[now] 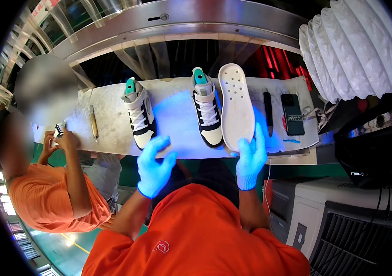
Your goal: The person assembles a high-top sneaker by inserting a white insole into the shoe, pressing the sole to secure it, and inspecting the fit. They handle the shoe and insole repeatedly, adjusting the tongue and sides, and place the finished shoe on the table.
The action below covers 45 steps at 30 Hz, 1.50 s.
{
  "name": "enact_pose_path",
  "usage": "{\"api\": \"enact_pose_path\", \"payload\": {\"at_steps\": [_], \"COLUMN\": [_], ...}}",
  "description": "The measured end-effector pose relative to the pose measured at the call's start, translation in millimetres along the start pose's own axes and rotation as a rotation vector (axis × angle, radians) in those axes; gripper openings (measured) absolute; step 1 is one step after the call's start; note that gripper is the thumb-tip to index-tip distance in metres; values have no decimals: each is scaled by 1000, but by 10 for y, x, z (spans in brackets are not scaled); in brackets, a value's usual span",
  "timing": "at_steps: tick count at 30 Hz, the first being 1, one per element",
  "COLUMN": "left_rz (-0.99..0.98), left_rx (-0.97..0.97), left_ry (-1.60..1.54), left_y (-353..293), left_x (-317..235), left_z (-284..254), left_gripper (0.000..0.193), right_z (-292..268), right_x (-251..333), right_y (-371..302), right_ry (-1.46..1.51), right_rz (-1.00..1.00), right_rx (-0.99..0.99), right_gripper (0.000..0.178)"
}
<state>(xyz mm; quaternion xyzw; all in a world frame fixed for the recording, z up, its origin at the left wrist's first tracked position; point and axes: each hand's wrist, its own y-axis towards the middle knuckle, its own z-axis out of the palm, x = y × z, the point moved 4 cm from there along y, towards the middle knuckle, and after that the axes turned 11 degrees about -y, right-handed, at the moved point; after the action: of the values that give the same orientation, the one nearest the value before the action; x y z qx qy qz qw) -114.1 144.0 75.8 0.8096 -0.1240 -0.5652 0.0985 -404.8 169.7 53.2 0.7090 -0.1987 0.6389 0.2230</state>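
Both of my hands wear knitted gloves that look bright blue in the light. My left hand (154, 168) is raised at the table's near edge with its fingers apart and nothing in it. It is nearest the toe of a white, black and grey high-top sneaker (137, 112). A matching sneaker (207, 112) stands to the right, and a green piece shows in each collar. Beside it is a white shoe sole (237, 115) with small round holes at its far end. My right hand (251, 158) grips this sole at its near end.
A black-handled tool (268, 110) and a dark-cased phone (292, 115) lie right on the pale worktable (173, 92). A wooden-handled tool (94, 122) lies left, near a co-worker handling a small shoe (59, 130). A white ribbed duct (352, 50) and black bag (370, 142) are right.
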Motion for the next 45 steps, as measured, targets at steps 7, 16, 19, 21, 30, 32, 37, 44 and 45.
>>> {"api": "enact_pose_path", "payload": {"at_steps": [7, 16, 19, 21, 30, 32, 37, 44, 45], "left_rz": [610, 674, 276, 456, 787, 658, 221, 437, 570], "left_rx": [-164, -7, 115, 78, -426, -524, -303, 6, 182], "left_ry": [226, 275, 264, 413, 658, 644, 748, 550, 571], "left_y": [1972, 3692, 3630, 3480, 1034, 655, 268, 327, 449], "left_x": [-972, -1628, -1769, -1723, -857, -445, 637, -50, -120], "left_z": [-370, -63, -119, -202, -1130, -1247, -1243, -636, -447], "left_gripper": [62, 73, 72, 50, 34, 35, 25, 44, 41], "right_z": [97, 164, 134, 151, 121, 131, 148, 99, 105], "right_x": [-323, -317, -306, -288, -192, -237, -258, -372, -437], "right_y": [520, 487, 504, 469, 445, 449, 487, 561, 580], "right_ry": [-99, 1, -25, 1, -66, -86, -73, -19, -9], "right_rz": [73, 89, 90, 22, 28, 15, 30, 102, 114], "right_rx": [40, -124, -88, -98, 7, -21, -63, 9, 1], "right_gripper": [54, 47, 47, 45, 44, 45, 50, 56, 56]}}
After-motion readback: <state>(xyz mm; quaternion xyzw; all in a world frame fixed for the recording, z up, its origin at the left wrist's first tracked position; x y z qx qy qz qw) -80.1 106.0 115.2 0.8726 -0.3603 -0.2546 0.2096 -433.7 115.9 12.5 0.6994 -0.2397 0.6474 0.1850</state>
